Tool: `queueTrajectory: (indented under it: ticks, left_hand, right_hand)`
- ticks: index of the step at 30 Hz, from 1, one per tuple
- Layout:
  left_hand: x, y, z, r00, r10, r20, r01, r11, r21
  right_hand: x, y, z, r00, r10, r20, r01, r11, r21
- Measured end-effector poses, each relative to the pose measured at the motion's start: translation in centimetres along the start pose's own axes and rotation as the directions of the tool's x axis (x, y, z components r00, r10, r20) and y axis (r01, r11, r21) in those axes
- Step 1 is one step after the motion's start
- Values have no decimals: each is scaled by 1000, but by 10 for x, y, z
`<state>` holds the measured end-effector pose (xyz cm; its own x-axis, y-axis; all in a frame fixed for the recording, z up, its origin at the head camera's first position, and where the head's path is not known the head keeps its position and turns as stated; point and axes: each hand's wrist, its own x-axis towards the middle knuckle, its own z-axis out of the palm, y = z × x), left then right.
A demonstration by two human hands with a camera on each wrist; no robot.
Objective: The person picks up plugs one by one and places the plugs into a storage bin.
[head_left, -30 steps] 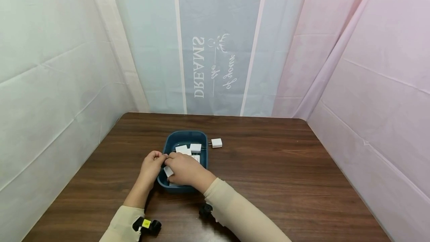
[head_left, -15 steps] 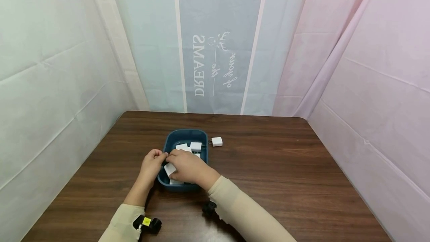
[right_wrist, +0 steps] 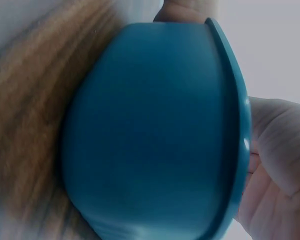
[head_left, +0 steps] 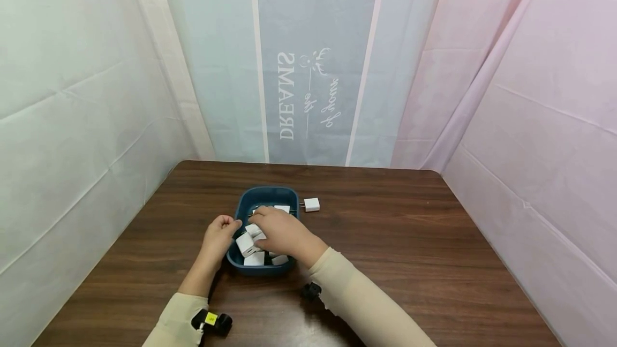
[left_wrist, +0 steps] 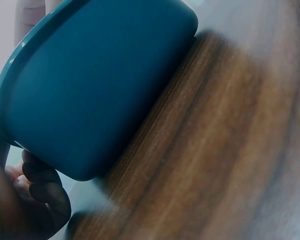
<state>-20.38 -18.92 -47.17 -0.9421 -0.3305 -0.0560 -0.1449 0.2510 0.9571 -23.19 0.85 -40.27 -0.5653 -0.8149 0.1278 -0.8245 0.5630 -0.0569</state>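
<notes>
A dark blue plastic bin (head_left: 267, 193) stands on the table, holding several white plug-in chargers (head_left: 254, 258). My left hand (head_left: 218, 237) pinches the bin's left rim; in the left wrist view its curled fingers (left_wrist: 47, 192) lie against the outside wall. Reaching over the right side, my right hand (head_left: 284, 232) is inside the bin above the chargers, thumb and fingers spread apart. A charger (head_left: 246, 244) lies tilted by the left wall, just beside the right thumb. In the right wrist view the bin wall (right_wrist: 155, 130) hides the right fingertips.
One white charger (head_left: 311, 205) lies on the wooden table (head_left: 385, 240) just right of the bin, prongs toward it. Cloth curtains (head_left: 313, 68) enclose the back and both sides. Small black cameras (head_left: 312, 291) are strapped at the wrists.
My right hand has moved right and away from the tilted charger by the left wall, uncovering more chargers at the bin's near end. The left hand has stayed on the rim.
</notes>
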Motion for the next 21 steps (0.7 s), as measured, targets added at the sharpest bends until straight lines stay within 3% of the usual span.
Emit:
queueTrajectory:
  ticks: [10, 21]
  left_hand:
    - [1, -1, 2, 1000, -3, -13, 3, 1000, 11]
    - [-1, 3, 1, 1000, -7, -20, 7, 1000, 20]
  right_hand:
    - [-4, 16, -11, 999, 32, -39, -31, 999, 30]
    - [-11, 45, -21, 979, 193, -69, -186, 977, 105]
